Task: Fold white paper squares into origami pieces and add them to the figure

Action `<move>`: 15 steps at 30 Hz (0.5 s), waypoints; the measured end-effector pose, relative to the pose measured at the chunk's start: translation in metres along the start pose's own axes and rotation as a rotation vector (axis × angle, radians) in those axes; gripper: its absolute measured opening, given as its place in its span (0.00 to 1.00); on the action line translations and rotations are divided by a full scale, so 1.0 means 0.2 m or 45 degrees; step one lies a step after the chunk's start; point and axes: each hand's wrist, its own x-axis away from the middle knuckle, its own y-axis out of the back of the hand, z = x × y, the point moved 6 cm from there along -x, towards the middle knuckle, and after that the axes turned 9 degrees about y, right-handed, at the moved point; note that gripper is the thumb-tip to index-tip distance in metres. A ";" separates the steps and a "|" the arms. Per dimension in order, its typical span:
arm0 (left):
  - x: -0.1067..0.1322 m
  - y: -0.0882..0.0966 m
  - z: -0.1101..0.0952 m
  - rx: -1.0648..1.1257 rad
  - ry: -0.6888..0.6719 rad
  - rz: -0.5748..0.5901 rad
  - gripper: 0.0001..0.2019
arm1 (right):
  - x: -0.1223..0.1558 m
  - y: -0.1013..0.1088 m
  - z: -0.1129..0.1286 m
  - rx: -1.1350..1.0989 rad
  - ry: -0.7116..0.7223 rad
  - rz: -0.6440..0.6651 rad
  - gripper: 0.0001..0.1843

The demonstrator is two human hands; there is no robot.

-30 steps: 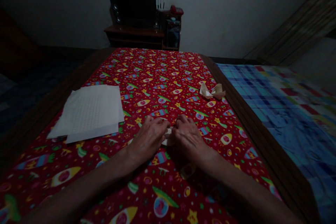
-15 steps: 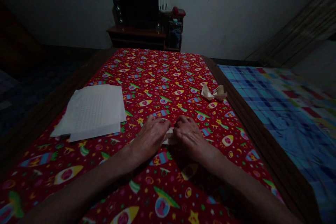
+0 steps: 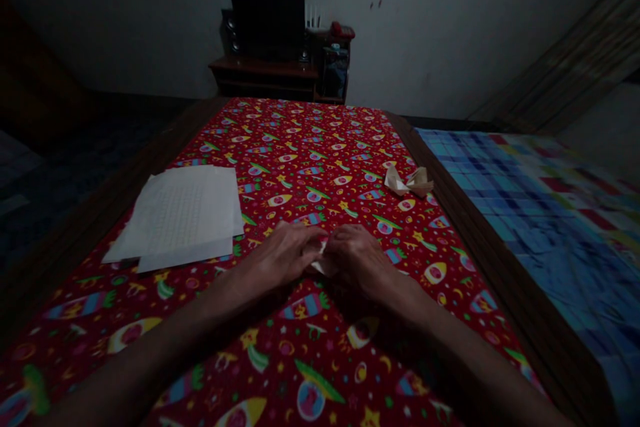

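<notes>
1. Head view, hands: the left hand point(image 3: 285, 255) and the right hand point(image 3: 357, 259) are together at the middle of the table, knuckles up and fingers curled inward. A small piece of white paper point(image 3: 318, 267) sits between them, mostly hidden. The fingertips meet over it, but whether they pinch it or press it against the cloth cannot be told.
2. Head view, surroundings: the hands rest on a red cloth printed with rockets and stars point(image 3: 320, 140), which covers a wooden board point(image 3: 450, 213). A stack of white sheets point(image 3: 183, 217) lies just beside the left hand, and a crumpled piece of cream paper point(image 3: 407, 181) lies well ahead of the right hand, near the board's edge. A blue checked quilt point(image 3: 525, 247) lies beyond that edge. A dark laptop point(image 3: 267, 20) stands on a wooden stand point(image 3: 263, 68) against the far wall.
3. Possible trouble: pulling the hands apart while both hold the small piece could tear it. The soft cloth gives little firm backing, so the paper could slip or buckle under pressure. A quick sideways move of the left arm could disturb the loose stack. The dim light and the shadow of the hands make the small paper's edges hard to see, which could lead to misplaced fingers.
</notes>
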 end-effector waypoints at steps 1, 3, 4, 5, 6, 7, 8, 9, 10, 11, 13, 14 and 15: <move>-0.01 0.05 0.02 0.077 0.025 -0.080 0.15 | -0.02 0.02 -0.02 -0.084 -0.068 -0.036 0.06; -0.02 0.15 0.05 0.192 0.091 -0.258 0.17 | -0.04 0.06 -0.08 -0.279 -0.274 -0.158 0.09; -0.02 0.19 0.06 0.239 0.134 -0.330 0.16 | -0.04 0.08 -0.11 -0.401 -0.403 -0.242 0.10; -0.02 0.20 0.07 0.290 0.170 -0.360 0.15 | -0.03 0.08 -0.14 -0.547 -0.534 -0.327 0.12; -0.02 0.19 0.08 0.345 0.204 -0.360 0.15 | -0.02 0.08 -0.16 -0.707 -0.652 -0.410 0.13; -0.02 0.17 0.08 0.408 0.232 -0.321 0.15 | -0.01 0.07 -0.18 -0.863 -0.756 -0.494 0.13; -0.02 0.13 0.08 0.485 0.252 -0.262 0.15 | 0.00 0.06 -0.19 -1.003 -0.837 -0.570 0.14; -0.02 0.08 0.07 0.572 0.274 -0.208 0.15 | 0.00 0.04 -0.20 -1.118 -0.893 -0.627 0.15; -0.02 0.03 0.07 0.681 0.287 -0.141 0.15 | 0.01 0.03 -0.20 -1.198 -0.925 -0.670 0.16; -0.02 -0.01 0.06 0.805 0.284 -0.101 0.14 | 0.01 0.03 -0.20 -1.245 -0.939 -0.701 0.16; -0.02 -0.07 0.06 1.010 0.311 -0.085 0.14 | 0.01 0.02 -0.20 -1.285 -0.940 -0.737 0.16; -0.02 -0.09 0.07 1.092 0.338 -0.099 0.14 | 0.01 0.01 -0.20 -1.294 -0.943 -0.746 0.17; -0.02 -0.11 0.08 1.155 0.377 -0.112 0.15 | 0.02 0.00 -0.20 -1.301 -0.952 -0.754 0.17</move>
